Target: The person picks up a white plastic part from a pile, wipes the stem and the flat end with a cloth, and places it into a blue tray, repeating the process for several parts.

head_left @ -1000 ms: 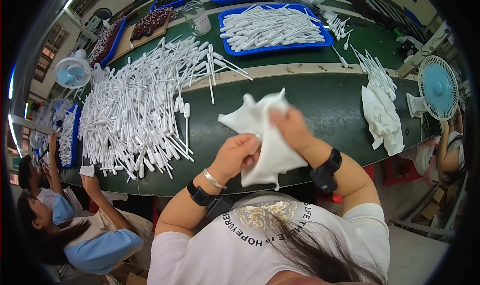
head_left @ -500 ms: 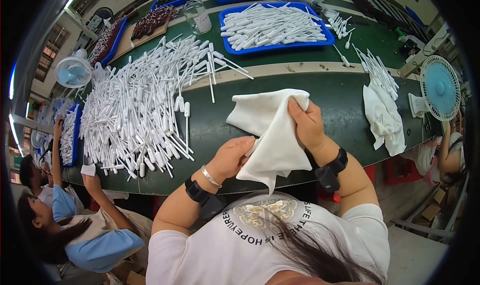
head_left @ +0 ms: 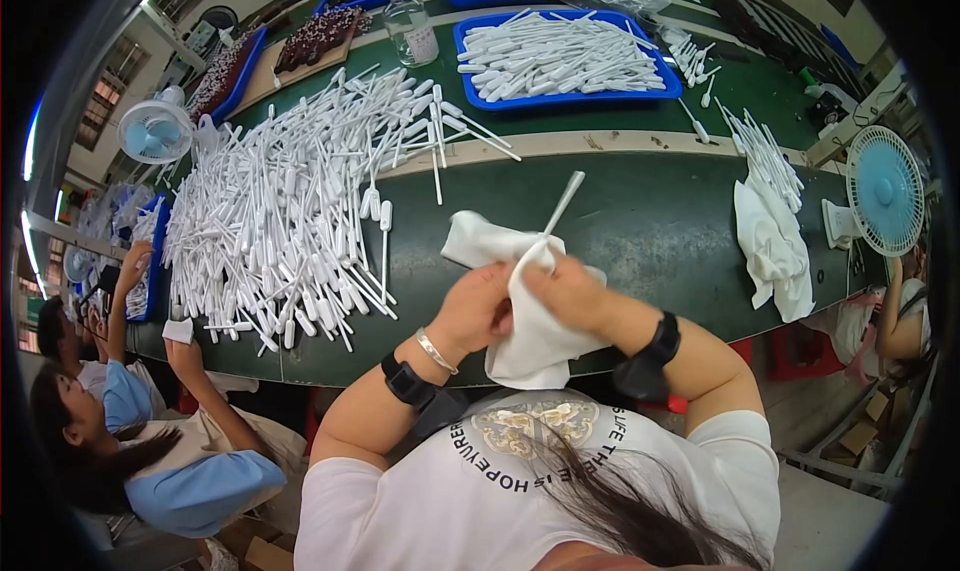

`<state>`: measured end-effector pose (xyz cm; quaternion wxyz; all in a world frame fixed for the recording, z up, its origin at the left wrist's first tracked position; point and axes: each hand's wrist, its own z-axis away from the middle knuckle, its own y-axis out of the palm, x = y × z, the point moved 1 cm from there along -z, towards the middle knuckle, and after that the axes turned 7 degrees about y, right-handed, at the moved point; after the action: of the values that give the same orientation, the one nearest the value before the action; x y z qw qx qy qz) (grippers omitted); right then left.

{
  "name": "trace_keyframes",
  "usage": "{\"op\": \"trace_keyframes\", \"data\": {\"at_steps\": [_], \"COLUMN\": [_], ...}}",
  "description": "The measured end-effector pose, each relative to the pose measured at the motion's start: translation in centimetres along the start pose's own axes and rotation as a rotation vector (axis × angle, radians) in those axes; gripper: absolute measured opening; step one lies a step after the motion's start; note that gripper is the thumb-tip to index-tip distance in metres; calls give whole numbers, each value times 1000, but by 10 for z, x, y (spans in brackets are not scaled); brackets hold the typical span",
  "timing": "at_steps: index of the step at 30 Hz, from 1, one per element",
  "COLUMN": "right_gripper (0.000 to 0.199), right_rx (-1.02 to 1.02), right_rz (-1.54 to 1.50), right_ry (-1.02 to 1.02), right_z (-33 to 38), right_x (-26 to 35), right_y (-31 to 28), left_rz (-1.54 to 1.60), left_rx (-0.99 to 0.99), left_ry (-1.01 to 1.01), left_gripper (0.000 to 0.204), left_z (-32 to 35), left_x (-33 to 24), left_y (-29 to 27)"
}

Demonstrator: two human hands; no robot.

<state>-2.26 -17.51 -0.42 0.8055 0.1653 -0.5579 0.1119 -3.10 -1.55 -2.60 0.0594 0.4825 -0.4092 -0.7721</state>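
Half a second ago the cloth (head_left: 525, 316) was spread wide between the hands and no pipette showed in it; now it is bunched together and a pipette (head_left: 560, 209) sticks up out of it. The pipette is a thin white plastic stem, slanting up and away to the right, its lower end wrapped in the cloth. The cloth is white, soft and creased, with one corner flopped out to the left and a larger fold hanging down toward the person's chest. The left hand (head_left: 478, 311) is closed on the cloth from the left; the right hand (head_left: 570, 293) pinches the cloth around the pipette's lower end, thumb and fingers pressed together. Both hands meet above the near edge of the green table (head_left: 660, 231), the pipette rising just beyond the right fingertips.
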Motion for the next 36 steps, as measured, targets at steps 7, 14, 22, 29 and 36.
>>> {"op": "trace_keyframes", "data": {"at_steps": [7,14,22,29,36], "right_gripper": [24,19,17,20,16], "right_rx": [-260,-150,-71,-91,-127], "right_rz": [-150,869,365,653,663], "right_ry": [-248,-526,-343,-525,-496], "right_z": [-3,8,4,2,4], "right_x": [5,9,16,7,9], "right_y": [-12,14,-6,17,8], "left_rz": [-889,-653,-123,-472,-212], "left_rx": [-88,-159,-277,-314,-387], "left_ry": [402,586,743,601,733], "left_gripper": [28,18,16,15,12], "left_z": [4,16,16,11,14], "left_x": [-19,-25,-38,-16,-33], "left_y": [17,19,3,22,4]}}
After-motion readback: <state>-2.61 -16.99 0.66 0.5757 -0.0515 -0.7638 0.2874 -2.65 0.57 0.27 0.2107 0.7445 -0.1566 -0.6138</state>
